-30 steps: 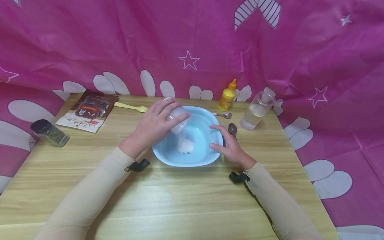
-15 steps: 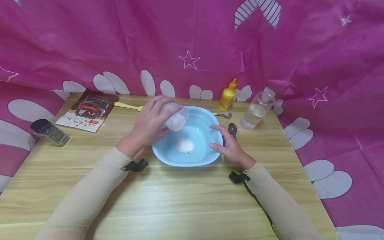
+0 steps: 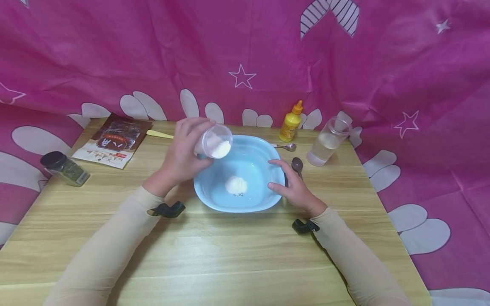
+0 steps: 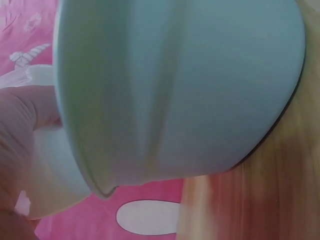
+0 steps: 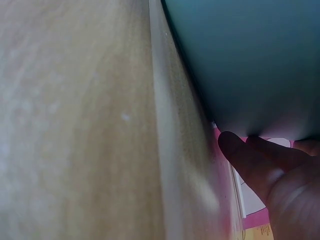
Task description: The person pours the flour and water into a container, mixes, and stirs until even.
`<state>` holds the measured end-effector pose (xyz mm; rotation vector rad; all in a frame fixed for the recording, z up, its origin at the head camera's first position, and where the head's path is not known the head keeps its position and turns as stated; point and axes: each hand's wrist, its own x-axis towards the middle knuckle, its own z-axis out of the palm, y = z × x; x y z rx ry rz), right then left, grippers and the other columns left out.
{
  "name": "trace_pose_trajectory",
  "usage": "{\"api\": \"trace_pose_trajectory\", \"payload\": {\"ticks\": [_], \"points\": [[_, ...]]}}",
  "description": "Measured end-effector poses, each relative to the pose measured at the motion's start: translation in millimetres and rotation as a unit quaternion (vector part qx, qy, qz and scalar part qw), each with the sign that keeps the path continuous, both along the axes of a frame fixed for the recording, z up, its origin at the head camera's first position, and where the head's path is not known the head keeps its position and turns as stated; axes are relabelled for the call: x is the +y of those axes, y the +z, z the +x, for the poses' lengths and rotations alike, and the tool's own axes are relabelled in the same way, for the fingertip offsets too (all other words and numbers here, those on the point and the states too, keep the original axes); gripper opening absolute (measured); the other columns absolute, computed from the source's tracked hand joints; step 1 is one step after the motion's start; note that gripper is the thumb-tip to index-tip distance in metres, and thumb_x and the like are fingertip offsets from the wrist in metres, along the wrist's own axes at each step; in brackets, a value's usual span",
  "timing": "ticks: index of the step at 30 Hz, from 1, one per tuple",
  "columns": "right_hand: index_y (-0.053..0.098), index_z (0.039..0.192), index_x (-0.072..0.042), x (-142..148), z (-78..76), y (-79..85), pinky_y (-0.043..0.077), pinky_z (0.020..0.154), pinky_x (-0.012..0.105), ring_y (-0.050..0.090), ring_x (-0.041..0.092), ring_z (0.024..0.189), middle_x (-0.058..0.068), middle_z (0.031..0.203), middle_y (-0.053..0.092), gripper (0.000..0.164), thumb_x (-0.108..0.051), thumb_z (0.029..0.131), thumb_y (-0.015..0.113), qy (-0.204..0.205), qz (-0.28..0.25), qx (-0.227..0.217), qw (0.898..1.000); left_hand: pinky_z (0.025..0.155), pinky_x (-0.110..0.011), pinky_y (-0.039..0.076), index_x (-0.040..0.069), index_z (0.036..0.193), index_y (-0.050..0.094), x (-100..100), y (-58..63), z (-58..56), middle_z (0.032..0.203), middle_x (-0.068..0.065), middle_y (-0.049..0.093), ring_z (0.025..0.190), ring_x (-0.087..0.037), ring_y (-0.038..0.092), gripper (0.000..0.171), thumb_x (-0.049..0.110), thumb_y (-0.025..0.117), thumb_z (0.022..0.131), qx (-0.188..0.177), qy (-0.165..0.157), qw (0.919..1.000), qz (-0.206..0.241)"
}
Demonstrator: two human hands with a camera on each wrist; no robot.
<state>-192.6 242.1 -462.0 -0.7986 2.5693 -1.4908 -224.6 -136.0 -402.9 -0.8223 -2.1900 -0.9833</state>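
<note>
My left hand (image 3: 183, 148) holds a clear plastic cup (image 3: 216, 141), tilted with its mouth toward me, over the left rim of a light blue basin (image 3: 258, 180). White powder (image 3: 221, 149) lies inside the cup. A small heap of white powder (image 3: 236, 185) sits on the basin's floor. In the left wrist view the basin's wall (image 4: 215, 95) hides part of the cup (image 4: 55, 175). On the other side, my right hand (image 3: 292, 187) grips the basin's right rim, the thumb over its inside. Fingers (image 5: 280, 155) press under its outer wall in the right wrist view.
To the right are a brown spoon (image 3: 297, 164), a metal spoon (image 3: 290, 147), a yellow bottle (image 3: 289, 126) and a clear container of liquid (image 3: 326, 145). At left lie a seasoning packet (image 3: 114, 140), a black-lidded jar (image 3: 68, 171) and a partly hidden yellow spoon (image 3: 158, 134). A pink curtain (image 3: 191, 55) hangs behind.
My left hand has drawn the cup left and turned it up from its steep pouring tilt, so the powder inside shows. My right hand has stayed on the basin.
</note>
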Motion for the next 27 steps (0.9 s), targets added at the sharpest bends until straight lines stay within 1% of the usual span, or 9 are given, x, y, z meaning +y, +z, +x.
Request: {"api": "trace_pose_trajectory", "payload": {"ticks": [3, 8, 11, 13, 15, 19, 21, 24, 27], "points": [[0.046, 0.162, -0.013, -0.1, 0.3, 0.3, 0.017, 0.135, 0.066, 0.023, 0.038, 0.168, 0.015, 0.180, 0.029, 0.065, -0.025, 0.104, 0.073, -0.001, -0.001, -0.003, 1.000, 0.109, -0.058, 0.043, 0.011, 0.155, 0.061, -3.6, 0.9, -1.8, 0.153, -0.020, 0.057, 0.142, -0.041, 0.042, 0.090, 0.004, 0.096, 0.073, -0.020, 0.002, 0.9992, 0.034], [0.046, 0.162, -0.013, 0.0, 0.5, 0.7, 0.018, 0.135, 0.065, 0.024, 0.037, 0.167, 0.015, 0.180, 0.030, 0.065, -0.025, 0.105, 0.072, -0.001, -0.003, -0.004, 1.000, 0.113, -0.050, 0.035, 0.010, 0.152, 0.063, -11.6, -1.7, -11.1, 0.146, -0.016, 0.063, 0.137, -0.036, 0.048, 0.086, 0.011, 0.097, 0.073, -0.026, 0.007, 0.9946, 0.100], [0.046, 0.162, -0.013, 0.0, 0.6, 0.9, 0.018, 0.135, 0.065, 0.025, 0.037, 0.167, 0.015, 0.179, 0.030, 0.064, -0.025, 0.105, 0.072, -0.001, -0.002, -0.003, 1.000, 0.114, -0.048, 0.037, 0.012, 0.154, 0.062, -17.0, -2.3, -11.7, 0.146, -0.012, 0.063, 0.137, -0.030, 0.049, 0.090, 0.010, 0.100, 0.072, -0.068, 0.023, 0.9871, 0.143], [0.046, 0.162, -0.013, -0.1, 0.5, 0.8, 0.018, 0.135, 0.065, 0.025, 0.037, 0.167, 0.015, 0.179, 0.030, 0.064, -0.025, 0.105, 0.072, -0.001, -0.002, -0.002, 1.000, 0.116, -0.048, 0.040, 0.014, 0.157, 0.060, -20.2, -2.2, -9.8, 0.150, -0.010, 0.061, 0.139, -0.027, 0.049, 0.096, 0.007, 0.102, 0.071, -0.111, 0.037, 0.9778, 0.174], [0.046, 0.162, -0.013, -0.1, 0.5, 0.8, 0.017, 0.135, 0.065, 0.025, 0.037, 0.167, 0.015, 0.179, 0.031, 0.064, -0.025, 0.105, 0.072, 0.000, -0.001, -0.001, 1.000, 0.117, -0.047, 0.042, 0.017, 0.161, 0.056, -23.6, -2.3, -8.4, 0.153, -0.006, 0.059, 0.140, -0.024, 0.050, 0.100, 0.006, 0.101, 0.073, -0.155, 0.050, 0.9648, 0.206], [0.046, 0.162, -0.012, -0.2, 0.3, 1.0, 0.016, 0.135, 0.065, 0.024, 0.037, 0.167, 0.016, 0.179, 0.031, 0.064, -0.024, 0.105, 0.072, 0.003, -0.002, 0.000, 1.000, 0.116, -0.043, 0.046, 0.025, 0.162, 0.053, -31.9, -4.0, -8.3, 0.155, 0.001, 0.057, 0.138, -0.021, 0.053, 0.098, 0.008, 0.099, 0.077, -0.213, 0.067, 0.9397, 0.259], [0.046, 0.162, -0.011, -0.1, 0.3, 1.3, 0.016, 0.135, 0.065, 0.024, 0.037, 0.167, 0.016, 0.179, 0.031, 0.064, -0.023, 0.105, 0.071, 0.004, -0.002, 0.001, 1.000, 0.116, -0.043, 0.047, 0.028, 0.161, 0.053, -36.8, -6.2, -9.8, 0.154, 0.002, 0.057, 0.138, -0.019, 0.053, 0.095, 0.010, 0.098, 0.080, -0.226, 0.073, 0.9325, 0.272], [0.046, 0.162, -0.012, 0.0, 0.4, 1.7, 0.017, 0.135, 0.066, 0.024, 0.037, 0.167, 0.016, 0.179, 0.031, 0.064, -0.023, 0.104, 0.071, 0.004, 0.000, 0.000, 1.000, 0.121, -0.047, 0.044, 0.030, 0.161, 0.051, -44.7, -11.6, -12.8, 0.156, 0.002, 0.056, 0.141, -0.019, 0.051, 0.093, 0.014, 0.098, 0.082, -0.241, 0.079, 0.9253, 0.282], [0.045, 0.162, -0.012, -0.2, 0.4, 2.1, 0.018, 0.135, 0.066, 0.024, 0.038, 0.167, 0.016, 0.179, 0.030, 0.065, -0.024, 0.105, 0.072, 0.005, 0.002, -0.001, 1.000, 0.125, -0.047, 0.041, 0.033, 0.163, 0.048, -52.3, -17.4, -14.8, 0.158, 0.003, 0.054, 0.142, -0.018, 0.050, 0.093, 0.021, 0.098, 0.085, -0.265, 0.096, 0.9161, 0.285]]}}
